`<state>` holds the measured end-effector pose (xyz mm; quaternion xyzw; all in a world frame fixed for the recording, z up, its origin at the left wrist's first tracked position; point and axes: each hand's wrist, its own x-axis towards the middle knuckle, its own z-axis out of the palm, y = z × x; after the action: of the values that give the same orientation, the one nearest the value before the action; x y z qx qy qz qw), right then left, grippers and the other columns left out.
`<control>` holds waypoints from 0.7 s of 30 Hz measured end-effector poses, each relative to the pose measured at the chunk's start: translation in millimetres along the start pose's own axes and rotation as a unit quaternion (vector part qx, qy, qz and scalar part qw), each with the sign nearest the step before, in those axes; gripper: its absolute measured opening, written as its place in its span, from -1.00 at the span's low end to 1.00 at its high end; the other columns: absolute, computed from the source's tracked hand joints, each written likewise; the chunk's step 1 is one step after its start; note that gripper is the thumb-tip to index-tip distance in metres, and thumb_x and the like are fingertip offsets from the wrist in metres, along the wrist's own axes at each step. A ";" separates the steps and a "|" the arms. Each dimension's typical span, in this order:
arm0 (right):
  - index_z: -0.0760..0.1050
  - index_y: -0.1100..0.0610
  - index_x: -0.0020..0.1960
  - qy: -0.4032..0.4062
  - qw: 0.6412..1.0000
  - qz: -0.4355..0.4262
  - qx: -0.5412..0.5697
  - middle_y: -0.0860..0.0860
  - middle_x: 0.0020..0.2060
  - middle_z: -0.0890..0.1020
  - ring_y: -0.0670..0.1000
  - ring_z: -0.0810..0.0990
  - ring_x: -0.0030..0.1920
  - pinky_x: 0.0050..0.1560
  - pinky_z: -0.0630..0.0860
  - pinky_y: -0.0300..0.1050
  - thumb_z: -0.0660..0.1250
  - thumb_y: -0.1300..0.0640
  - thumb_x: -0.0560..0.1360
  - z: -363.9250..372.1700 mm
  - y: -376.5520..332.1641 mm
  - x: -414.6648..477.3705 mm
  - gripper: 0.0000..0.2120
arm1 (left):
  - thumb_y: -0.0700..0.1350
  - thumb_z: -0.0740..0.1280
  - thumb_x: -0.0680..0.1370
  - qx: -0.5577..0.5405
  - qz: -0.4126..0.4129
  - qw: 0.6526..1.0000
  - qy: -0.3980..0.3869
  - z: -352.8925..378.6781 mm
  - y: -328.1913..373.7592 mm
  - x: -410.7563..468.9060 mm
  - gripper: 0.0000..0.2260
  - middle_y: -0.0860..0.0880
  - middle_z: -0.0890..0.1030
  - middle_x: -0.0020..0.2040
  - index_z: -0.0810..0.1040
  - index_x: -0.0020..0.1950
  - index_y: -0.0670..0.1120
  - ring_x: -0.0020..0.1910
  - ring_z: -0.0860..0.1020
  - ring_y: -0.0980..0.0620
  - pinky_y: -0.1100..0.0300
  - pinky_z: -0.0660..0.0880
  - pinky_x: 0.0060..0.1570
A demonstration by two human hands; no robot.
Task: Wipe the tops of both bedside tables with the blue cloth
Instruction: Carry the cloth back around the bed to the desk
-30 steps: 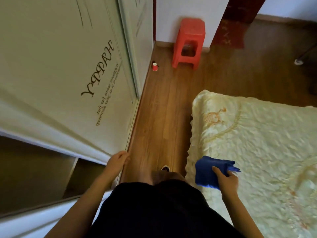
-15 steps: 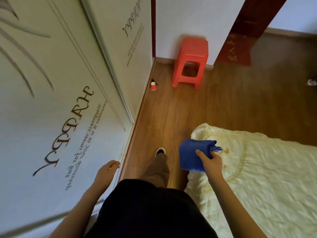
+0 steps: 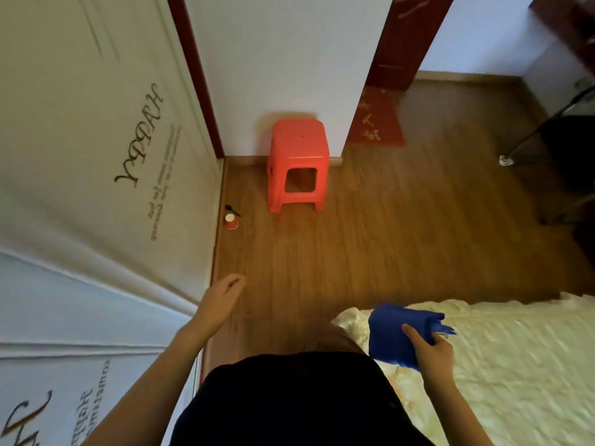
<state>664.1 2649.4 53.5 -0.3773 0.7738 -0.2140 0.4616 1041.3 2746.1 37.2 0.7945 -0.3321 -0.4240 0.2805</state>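
Note:
My right hand [image 3: 433, 352] grips the folded blue cloth [image 3: 392, 336], held just above the near corner of the bed [image 3: 502, 358]. My left hand [image 3: 222, 299] hangs free beside the wardrobe, fingers loosely apart, holding nothing. No bedside table is in view.
A white sliding wardrobe [image 3: 96, 162] with lettering runs along the left. A red plastic stool [image 3: 297, 162] stands against the wall ahead, a small red cup [image 3: 231, 221] on the wooden floor [image 3: 386, 246] near it. A doorway with a red mat [image 3: 378, 123] lies beyond; a dark metal stand [image 3: 547, 130] is far right.
I have walked forward along the gap between wardrobe and bed; the stool and cup are closer, and the bed has slid back to the lower right. The cloth stays in my right hand.

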 end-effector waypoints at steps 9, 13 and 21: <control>0.49 0.38 0.18 -0.012 1.000 0.019 0.015 0.23 0.06 0.60 0.30 0.56 0.08 0.00 0.44 0.04 0.42 0.13 0.47 61.3 -115.1 135.5 -0.60 | -0.09 0.16 0.65 0.011 -0.028 0.999 -0.021 -1.1 75.2 169.6 -0.83 -0.03 0.56 0.08 0.52 0.13 -0.05 0.08 0.50 0.00 0.19 0.42 0.11; 0.52 0.25 0.15 -0.024 0.999 -0.001 0.042 0.17 0.02 0.63 0.20 0.60 0.02 0.09 0.49 0.06 0.44 0.12 0.45 89.3 -193.1 186.0 -0.67 | -0.08 0.19 0.64 0.043 -0.079 0.996 0.003 -17.9 83.1 232.6 -0.82 -0.11 0.64 0.10 0.57 0.09 -0.05 0.08 0.59 -0.12 -0.06 0.49 0.18; 0.51 0.09 -0.01 -0.037 0.994 -0.027 0.102 -0.10 -0.19 0.61 -0.06 0.60 -0.16 -0.07 0.51 -0.06 0.43 0.10 0.46 105.3 -322.3 286.7 -0.84 | -0.06 0.21 0.62 0.043 -0.135 0.990 0.018 -43.6 146.0 362.4 -0.80 -0.15 0.68 -0.03 0.61 0.02 -0.07 -0.05 0.63 -0.15 -0.15 0.52 0.12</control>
<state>798.0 2226.1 63.2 -0.3568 0.7196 -0.2903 0.5201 1188.6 2385.1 -12.1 0.8508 -0.2349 -0.4290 0.1923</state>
